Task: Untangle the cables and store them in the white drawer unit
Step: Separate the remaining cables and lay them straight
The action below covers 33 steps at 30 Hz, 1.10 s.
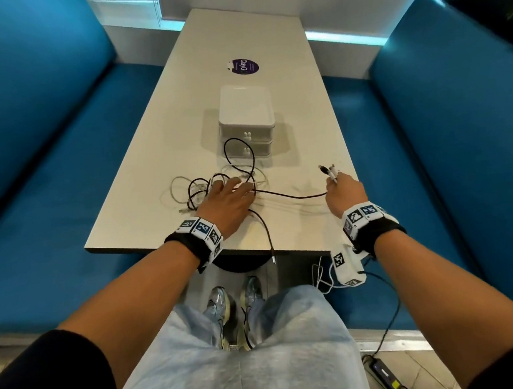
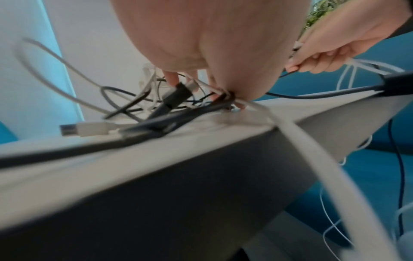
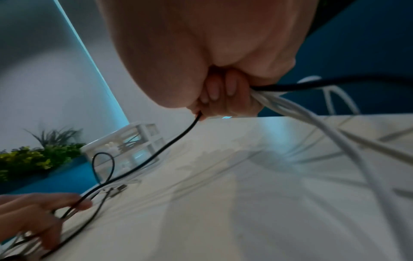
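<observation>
Early stage: cable tangle (image 1: 218,188) lies on the bench (image 1: 288,106), left hand (image 1: 228,201) pressing it flat-fingered. Right hand (image 1: 342,192) grip clutches several connector ends (image 1: 328,170). White drawer unit (image 1: 246,118) closed.

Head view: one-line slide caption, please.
Left hand pins tangled cables; right hand grips pulled-out cable ends.

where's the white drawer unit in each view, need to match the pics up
Head: the white drawer unit sits mid-table, centre of the picture, just beyond the cable tangle.
Left wrist: not clearly in it; the left hand and cables block that spot.
Right wrist: left of centre, small and tilted, beyond the taut black cable.
Shared landmark: the black cable stretched between the two hands, also seen at and.
</observation>
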Tool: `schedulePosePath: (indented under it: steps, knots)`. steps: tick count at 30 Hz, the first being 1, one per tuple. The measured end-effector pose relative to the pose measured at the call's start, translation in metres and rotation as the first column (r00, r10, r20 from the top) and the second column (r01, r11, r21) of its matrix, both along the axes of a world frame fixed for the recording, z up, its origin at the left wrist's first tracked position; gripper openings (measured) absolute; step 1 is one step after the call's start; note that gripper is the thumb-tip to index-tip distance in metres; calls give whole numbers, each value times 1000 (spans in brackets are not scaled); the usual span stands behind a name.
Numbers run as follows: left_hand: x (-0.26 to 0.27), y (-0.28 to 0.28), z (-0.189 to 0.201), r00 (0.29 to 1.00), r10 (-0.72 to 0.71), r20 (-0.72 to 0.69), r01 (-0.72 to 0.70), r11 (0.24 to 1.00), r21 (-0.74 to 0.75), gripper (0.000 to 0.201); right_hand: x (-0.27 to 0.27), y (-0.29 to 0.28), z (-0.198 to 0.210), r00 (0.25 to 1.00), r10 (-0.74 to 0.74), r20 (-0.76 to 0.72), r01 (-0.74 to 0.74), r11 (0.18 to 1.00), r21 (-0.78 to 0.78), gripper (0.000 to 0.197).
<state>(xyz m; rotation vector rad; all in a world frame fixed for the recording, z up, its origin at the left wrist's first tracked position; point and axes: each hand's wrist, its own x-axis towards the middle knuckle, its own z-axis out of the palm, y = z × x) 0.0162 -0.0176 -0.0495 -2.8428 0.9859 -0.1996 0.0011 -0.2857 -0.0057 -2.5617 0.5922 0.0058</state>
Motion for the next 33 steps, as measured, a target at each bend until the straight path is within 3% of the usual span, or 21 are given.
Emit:
schedulePosePath:
  steps: [4, 9, 16, 21, 25, 28, 33]
  knots:
    - [3, 8, 2, 1000, 9, -3, -9, 1000, 0, 46, -9, -17, 0, 998, 7, -62, -13, 995, -104, 26]
    - [-5, 2, 15, 973, 74, -218, -83, 996, -31, 84, -11, -2, -3, 993, 99, -57, -104, 990, -95, 31]
    - [-14, -2, 15, 950, 94, -298, -85, 996, 41, 125, -9, 16, 1, 987, 161, 7, -161, 986, 36, 35]
    - [-15, -3, 17, 936, 72, -344, -64, 997, 36, 142, -9, 30, 2, 962, 270, 41, -273, 945, 181, 32]
    - [-22, -7, 13, 929, 62, -365, -46, 997, 54, 148, -12, 44, 0, 948, 293, 123, -317, 848, 424, 24]
    - [-27, -12, 11, 926, 60, -372, -52, 998, 30, 145, -17, 57, 5, 902, 405, 149, -424, 769, 479, 26]
    - [-27, -18, 7, 941, 38, -336, -76, 992, -102, 101, -22, 70, 2, 811, 578, 94, -553, 705, 444, 23]
